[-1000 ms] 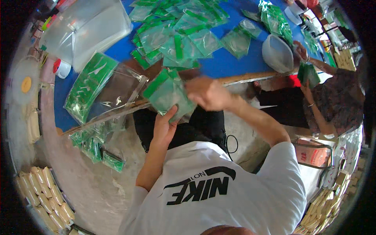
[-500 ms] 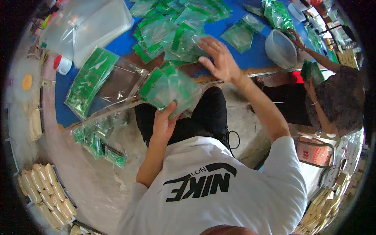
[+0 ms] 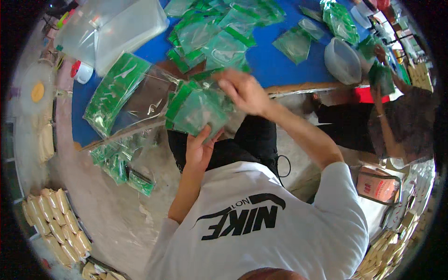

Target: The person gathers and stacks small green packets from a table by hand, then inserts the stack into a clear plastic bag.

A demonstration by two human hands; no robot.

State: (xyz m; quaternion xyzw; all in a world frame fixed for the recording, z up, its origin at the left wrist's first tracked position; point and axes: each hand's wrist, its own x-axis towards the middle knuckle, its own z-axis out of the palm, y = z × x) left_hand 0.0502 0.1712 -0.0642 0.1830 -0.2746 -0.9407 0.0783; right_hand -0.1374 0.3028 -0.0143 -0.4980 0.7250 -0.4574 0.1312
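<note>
A small stack of flat clear packets with green edges [image 3: 198,112] rests in my left hand [image 3: 199,151], its thumb on top and the fingers underneath. The stack is over my lap at the table's front edge. My right hand [image 3: 245,93] is just beyond the stack's far right corner, with bent fingers smeared by motion. Whether it pinches a packet there cannot be made out. Beyond it on the blue table [image 3: 270,72] lies a loose heap of similar packets [image 3: 212,39]. A large clear bag [image 3: 161,88] with green packets [image 3: 116,91] inside lies left of the stack.
Clear plastic sheets [image 3: 133,32] and a white tub with a red lid [image 3: 82,72] occupy the table's left. A translucent basin [image 3: 342,60] stands on the right. A co-worker [image 3: 401,119] there handles green packets [image 3: 381,77]. Bagged green packets [image 3: 116,168] hang below the table's left edge.
My right hand has drawn back from the heap toward the stack in my left hand. The co-worker's hands have come together around green packets. The whole view has shifted slightly.
</note>
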